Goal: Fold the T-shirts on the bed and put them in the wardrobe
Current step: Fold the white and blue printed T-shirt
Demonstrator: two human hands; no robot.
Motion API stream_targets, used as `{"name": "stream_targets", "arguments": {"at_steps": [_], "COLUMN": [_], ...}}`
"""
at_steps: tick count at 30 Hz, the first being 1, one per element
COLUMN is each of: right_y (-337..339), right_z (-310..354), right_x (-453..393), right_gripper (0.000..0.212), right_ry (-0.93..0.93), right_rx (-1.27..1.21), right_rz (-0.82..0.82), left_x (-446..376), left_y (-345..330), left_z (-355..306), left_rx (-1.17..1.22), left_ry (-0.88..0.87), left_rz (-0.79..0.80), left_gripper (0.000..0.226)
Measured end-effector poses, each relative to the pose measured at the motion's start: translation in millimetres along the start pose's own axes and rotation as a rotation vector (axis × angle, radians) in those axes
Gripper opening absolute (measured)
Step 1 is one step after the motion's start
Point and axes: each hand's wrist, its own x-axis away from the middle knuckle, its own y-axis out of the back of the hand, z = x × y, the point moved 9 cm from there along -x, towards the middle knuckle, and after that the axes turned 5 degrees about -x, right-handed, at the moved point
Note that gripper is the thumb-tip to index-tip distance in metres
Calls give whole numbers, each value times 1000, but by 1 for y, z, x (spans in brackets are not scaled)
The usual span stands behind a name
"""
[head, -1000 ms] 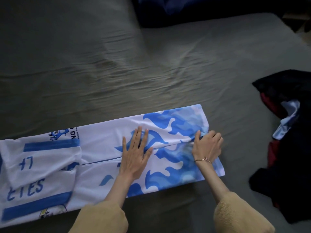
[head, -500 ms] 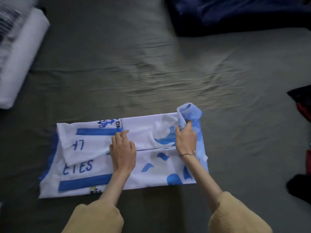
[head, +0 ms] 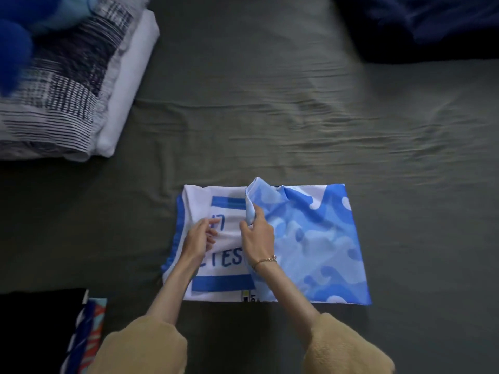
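Note:
A white and blue T-shirt (head: 310,238) lies partly folded on the grey bed sheet (head: 243,130) in the middle of the head view. Its blue flame-patterned lower half is turned over onto the white half with blue lettering. My right hand (head: 258,234) pinches the edge of that turned-over blue flap near the shirt's centre. My left hand (head: 199,237) sits on the white lettered part just left of it, fingers curled and touching the cloth.
Folded bedding in white and a dark striped print (head: 70,85) sits at the upper left. A dark blue blanket (head: 421,25) lies at the top right. Black cloth (head: 40,327) and a colourful patterned garment (head: 89,333) lie at the lower left.
My right hand has carried the blue hem end leftward over the shirt, halving its length. My left hand has slid left and curled its fingers. The camera view has shifted left.

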Motion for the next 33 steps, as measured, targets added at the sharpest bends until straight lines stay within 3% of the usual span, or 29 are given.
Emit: {"name": "stream_targets", "arguments": {"at_steps": [5,10,14,17,21,23,26,29,33], "right_y": [-63,-110,-105,-76,-47,-42,-41,-34,-11], "right_z": [13,13,15,14,-9,-24,-35,-35,-27], "right_x": [8,13,11,0,-20,-27,-31,-35,-38], "right_gripper": [41,51,32,41,59,60,81,74,60], "right_ry": [19,-26,11,119,207,226,304,364,452], "right_rx": [-32,7,38,102,688,853,956,958,944], "right_rz": [58,209,146,11,16,81,117,80,-69], "left_x": [2,0,-8,-6,3,12,14,15,11], "left_y": [20,28,48,61,72,69,30,-19,-53], "left_z": [3,4,-1,-11,-12,-18,-23,-18,-9], "left_rx": [114,210,-12,-280,-365,-477,-804,-1071,-1212], "left_ry": [61,74,-42,-204,-256,-293,-474,-715,-798], "left_rz": [164,176,-28,-210,-485,-604,-470,-286,-106], "left_gripper": [51,32,20,21,19,37,55,56,58]}}
